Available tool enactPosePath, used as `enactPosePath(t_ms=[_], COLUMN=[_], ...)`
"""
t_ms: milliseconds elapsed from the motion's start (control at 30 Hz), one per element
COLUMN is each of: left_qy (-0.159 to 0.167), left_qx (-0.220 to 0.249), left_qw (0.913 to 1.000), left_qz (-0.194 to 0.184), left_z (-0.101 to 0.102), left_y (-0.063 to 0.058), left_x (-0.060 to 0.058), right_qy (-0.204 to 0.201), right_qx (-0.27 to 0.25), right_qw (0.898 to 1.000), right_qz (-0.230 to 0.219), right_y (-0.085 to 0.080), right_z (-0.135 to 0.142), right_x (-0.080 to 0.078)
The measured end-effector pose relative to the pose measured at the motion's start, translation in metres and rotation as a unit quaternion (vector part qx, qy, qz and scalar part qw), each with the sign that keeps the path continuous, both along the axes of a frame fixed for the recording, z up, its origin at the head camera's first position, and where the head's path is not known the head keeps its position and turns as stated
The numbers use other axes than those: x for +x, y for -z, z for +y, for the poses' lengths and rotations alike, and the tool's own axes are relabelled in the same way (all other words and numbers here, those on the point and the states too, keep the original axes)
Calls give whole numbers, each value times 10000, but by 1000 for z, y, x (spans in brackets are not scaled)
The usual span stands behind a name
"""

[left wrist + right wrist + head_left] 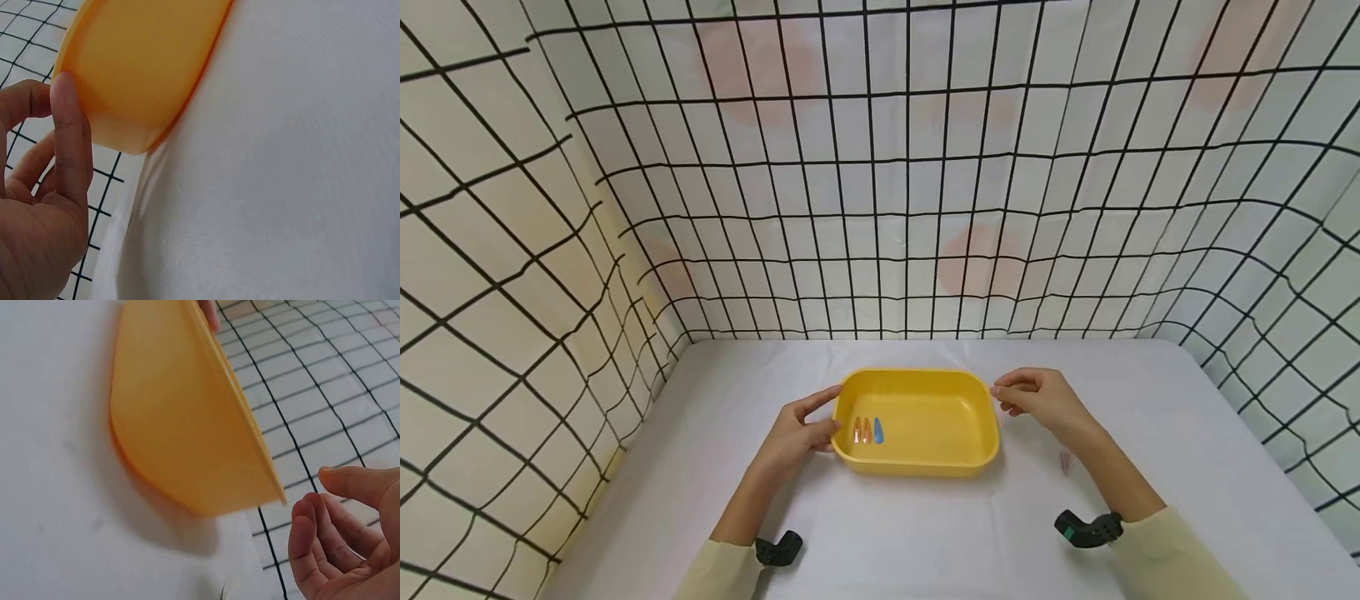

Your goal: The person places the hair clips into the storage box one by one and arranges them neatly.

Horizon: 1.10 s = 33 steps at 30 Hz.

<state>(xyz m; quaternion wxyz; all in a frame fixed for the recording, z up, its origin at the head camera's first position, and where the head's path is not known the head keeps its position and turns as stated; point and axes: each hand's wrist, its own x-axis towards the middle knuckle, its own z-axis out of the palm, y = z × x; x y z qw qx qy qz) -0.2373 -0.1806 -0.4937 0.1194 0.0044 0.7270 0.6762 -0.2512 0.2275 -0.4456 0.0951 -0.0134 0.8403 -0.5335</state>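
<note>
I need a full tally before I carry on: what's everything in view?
table: one, white, under everything
tray: one, yellow, on the table
orange clips: two, orange, inside the tray, left side
blue clip: one, blue, beside them
small item: count unclear, pinkish, right of the tray
backdrop: one, pale with black grid, behind and at the sides
wrist devices: two, black, one per wrist
sleeves: two, pale yellow, bottom edge
left hand: one, bare, holding the tray's left end
right hand: one, bare, by its right end
</note>
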Motion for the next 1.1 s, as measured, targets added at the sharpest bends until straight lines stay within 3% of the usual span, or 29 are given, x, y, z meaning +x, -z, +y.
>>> enactPosePath(t_ms=[233, 433, 733, 1100], left_qy=[172, 62, 298, 203], left_qx=[-15, -2, -124, -82], left_qw=[9998, 10000, 9995, 9997], left_qz=[-26, 34, 58, 92], left_z=[-3, -4, -5, -5], left_y=[-1, -3, -4, -1], left_x=[0, 1, 0, 1], right_qy=[137, 234, 511, 692], right_qx=[235, 335, 566, 603], right_qw=[9995, 9989, 9955, 9956], right_qz=[-132, -212, -565, -199], right_y=[17, 29, 40, 50], right_z=[33, 49, 68, 73], right_x=[5, 6, 8, -7])
